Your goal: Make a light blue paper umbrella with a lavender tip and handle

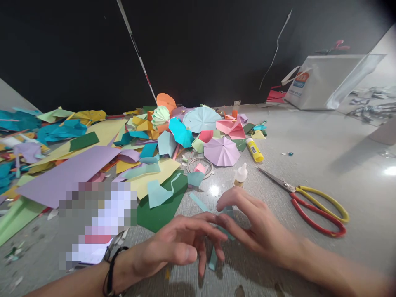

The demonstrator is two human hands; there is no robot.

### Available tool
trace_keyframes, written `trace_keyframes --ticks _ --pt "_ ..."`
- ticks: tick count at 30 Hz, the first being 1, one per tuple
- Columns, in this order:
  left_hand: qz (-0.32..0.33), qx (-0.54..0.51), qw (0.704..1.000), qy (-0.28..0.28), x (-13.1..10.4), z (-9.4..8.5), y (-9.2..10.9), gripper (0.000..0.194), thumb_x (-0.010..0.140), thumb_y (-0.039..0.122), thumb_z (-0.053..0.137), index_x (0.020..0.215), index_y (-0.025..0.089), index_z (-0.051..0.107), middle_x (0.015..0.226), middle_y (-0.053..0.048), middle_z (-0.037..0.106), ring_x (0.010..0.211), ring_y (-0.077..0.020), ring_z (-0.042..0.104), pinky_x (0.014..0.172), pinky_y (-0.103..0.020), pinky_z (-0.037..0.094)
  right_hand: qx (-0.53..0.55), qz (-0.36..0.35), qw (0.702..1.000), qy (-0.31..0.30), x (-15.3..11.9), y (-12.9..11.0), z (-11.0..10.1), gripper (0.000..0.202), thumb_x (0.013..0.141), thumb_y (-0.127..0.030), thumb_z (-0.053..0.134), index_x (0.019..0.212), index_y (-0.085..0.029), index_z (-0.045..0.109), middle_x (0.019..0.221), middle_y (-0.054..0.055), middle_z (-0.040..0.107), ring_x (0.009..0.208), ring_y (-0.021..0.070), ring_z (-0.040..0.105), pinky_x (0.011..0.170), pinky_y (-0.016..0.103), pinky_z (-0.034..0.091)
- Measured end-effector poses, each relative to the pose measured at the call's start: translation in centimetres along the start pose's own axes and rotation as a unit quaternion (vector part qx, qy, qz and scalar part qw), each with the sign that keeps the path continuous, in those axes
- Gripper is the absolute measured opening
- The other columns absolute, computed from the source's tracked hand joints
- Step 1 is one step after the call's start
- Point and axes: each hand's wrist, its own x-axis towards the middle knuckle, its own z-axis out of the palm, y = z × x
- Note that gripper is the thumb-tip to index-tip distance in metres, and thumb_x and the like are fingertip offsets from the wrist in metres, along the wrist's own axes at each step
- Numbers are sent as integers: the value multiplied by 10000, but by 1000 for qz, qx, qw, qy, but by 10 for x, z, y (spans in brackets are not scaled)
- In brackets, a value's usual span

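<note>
My left hand point(182, 243), with a dark band at its wrist, hovers low over the grey surface with its fingers apart and nothing between them. Facing it from the right is my right hand point(247, 218), fingers curved and spread, its fingertips close to those of my left hand. Pale blue paper strips point(199, 202) lie near and partly beneath both hands; another strip piece point(213, 259) shows below my left fingers. A small white glue bottle point(240, 175) stands just beyond my right hand. Scissors point(291, 189) with red and yellow handles lie open to its right.
Coloured paper point(69, 171) is heaped across the left and back. A folded lilac disc point(222, 151), a tape ring point(189, 167) and a yellow glue stick point(255, 150) lie ahead. A white bag point(324, 82) stands at the back right. A pixelated patch covers the left front.
</note>
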Motion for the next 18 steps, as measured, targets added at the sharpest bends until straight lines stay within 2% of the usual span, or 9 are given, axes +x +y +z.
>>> trace_keyframes --ticks 5,12,15,18 --pt "19 0 1000 -10 0 1 -2 480 847 319 699 1326 340 717 1425 -91 532 1007 -232 680 687 -238 570 21 -10 1000 -6 -1 1 1 60 1033 -194 553 1090 -202 568 985 47 659 899 187 623 794 330 538" --pt "9 4 1000 -4 3 2 2 507 839 347 702 1344 310 713 1441 -114 524 924 -219 683 634 -238 540 71 -35 996 30 -2 -3 -8 210 1072 -222 409 1200 -182 571 1113 108 649 1042 238 609 915 408 519" --pt "0 2 1000 -4 3 2 2 502 837 363 719 1335 300 721 1454 -111 517 904 -208 683 628 -231 530 72 -30 996 33 -3 -2 -10 216 1070 -207 407 1202 -181 576 1110 108 650 1049 237 609 917 406 513" --pt "3 -7 1000 11 2 4 2 464 838 368 744 1288 254 747 1352 -128 565 842 -187 686 599 -219 526 84 -43 995 44 -4 1 -9 203 1059 -178 426 1181 -180 588 1089 98 650 1037 227 617 927 408 514"
